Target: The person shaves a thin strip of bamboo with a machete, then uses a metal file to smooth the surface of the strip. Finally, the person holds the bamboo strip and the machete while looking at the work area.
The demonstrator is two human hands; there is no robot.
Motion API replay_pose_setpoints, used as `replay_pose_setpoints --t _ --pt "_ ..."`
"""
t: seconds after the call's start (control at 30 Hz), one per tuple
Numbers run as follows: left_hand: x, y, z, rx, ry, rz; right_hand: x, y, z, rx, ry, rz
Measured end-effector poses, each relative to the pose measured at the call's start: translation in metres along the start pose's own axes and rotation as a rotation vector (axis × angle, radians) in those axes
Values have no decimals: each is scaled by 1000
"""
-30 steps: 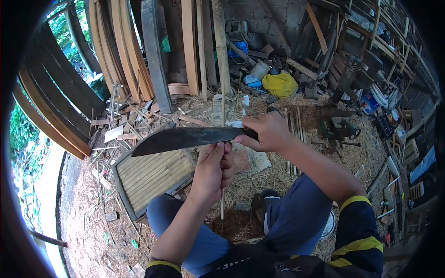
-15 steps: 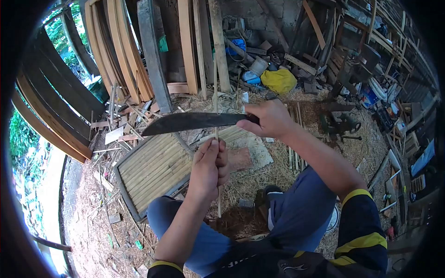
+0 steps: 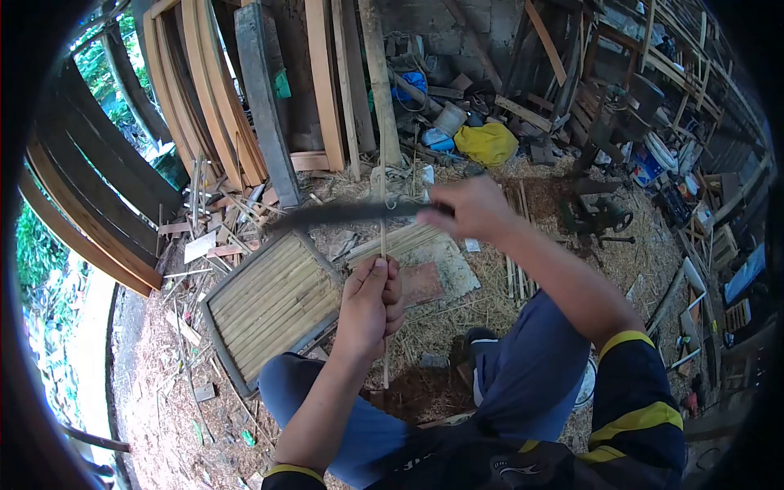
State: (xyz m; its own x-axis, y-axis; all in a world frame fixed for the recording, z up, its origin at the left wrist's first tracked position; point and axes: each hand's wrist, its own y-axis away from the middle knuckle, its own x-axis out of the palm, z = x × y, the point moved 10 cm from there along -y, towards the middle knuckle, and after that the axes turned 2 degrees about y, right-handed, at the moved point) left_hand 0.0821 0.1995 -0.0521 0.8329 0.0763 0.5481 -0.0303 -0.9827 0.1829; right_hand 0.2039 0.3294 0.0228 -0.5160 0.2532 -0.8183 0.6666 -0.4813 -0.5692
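Gripping a thin bamboo strip (image 3: 383, 243) at the centre of the frame, the left hand (image 3: 371, 306) is closed in a fist, thumb up along the top, and the strip runs nearly upright through it, its lower end poking out beneath! Just above and to the right, the right hand (image 3: 465, 212) is wrapped round the dark handle of a machete (image 3: 331, 215), fingers curled in tight. And look at that blade, blurred from end to end, reaching out to the left and crossing the strip just above the left fist; whether the edge is biting into it, I cannot tell. A pale curl shows right there at the crossing. Left of the left hand lies a framed bamboo-slat panel (image 3: 273, 314), tilted across the floor, while a reddish board (image 3: 420, 282) sits right of the fist. More thin strips (image 3: 516, 273) lie beyond it, below the right forearm. Upper left, long planks (image 3: 208, 90) stand leaning in a row; upper centre, a bright yellow sack-like bundle (image 3: 487, 144) catches the eye among the clutter; and out to the right, a metal vise (image 3: 598, 216) squats on the shavings-strewn floor (image 3: 629, 306).
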Motion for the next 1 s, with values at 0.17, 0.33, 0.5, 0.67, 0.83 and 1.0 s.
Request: replay_pose_setpoints --t 0.17,0.33,0.5,0.67,0.83,1.0 --pt "-2 0 9 -34 -50 -31 -7 2 -20 78 -10 7" --pt "-7 -1 15 -48 -42 23 -4 7 -56 240 -34 11" --pt "-6 2 19 -62 -76 26 -11 19 -21 7 -25 -23" --pt "-10 7 23 -106 -89 30 -10 16 -80 363 16 18" --pt "-20 13 31 -142 -56 -18 -4 24 -99 419 70 77" --pt "-46 5 30 -94 -38 -67 4 48 -146 759 -70 59"
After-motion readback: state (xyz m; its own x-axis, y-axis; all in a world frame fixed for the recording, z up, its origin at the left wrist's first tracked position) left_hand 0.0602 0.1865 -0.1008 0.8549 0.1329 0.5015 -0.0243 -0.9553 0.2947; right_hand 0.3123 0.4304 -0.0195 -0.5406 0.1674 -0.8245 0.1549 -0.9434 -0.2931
